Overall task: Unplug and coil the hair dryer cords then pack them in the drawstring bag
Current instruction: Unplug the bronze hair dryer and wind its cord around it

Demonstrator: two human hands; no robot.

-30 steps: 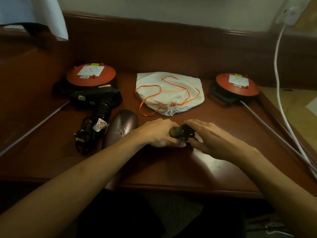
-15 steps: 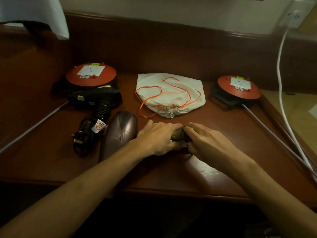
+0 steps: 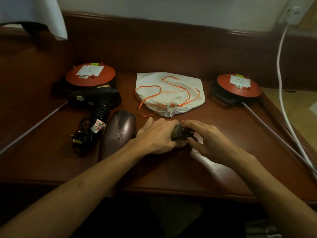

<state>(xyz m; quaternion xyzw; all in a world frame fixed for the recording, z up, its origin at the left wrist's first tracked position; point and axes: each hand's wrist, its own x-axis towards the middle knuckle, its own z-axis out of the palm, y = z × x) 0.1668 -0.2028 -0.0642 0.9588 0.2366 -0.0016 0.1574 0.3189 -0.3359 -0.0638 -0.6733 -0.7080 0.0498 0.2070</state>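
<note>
Now, left hand (image 3: 158,136) and right hand (image 3: 208,140) both gripping dark cord bundle (image 3: 181,133) (beside mauve dryer (image 3: 119,133)), near drawstring bag (image 3: 171,93).

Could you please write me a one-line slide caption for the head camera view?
Both hands, left hand and right hand, hold a dark cord bundle before the closed drawstring bag.

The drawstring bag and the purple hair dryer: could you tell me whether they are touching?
Apart. The head view shows a strip of bare table between the drawstring bag and the purple hair dryer.
</note>
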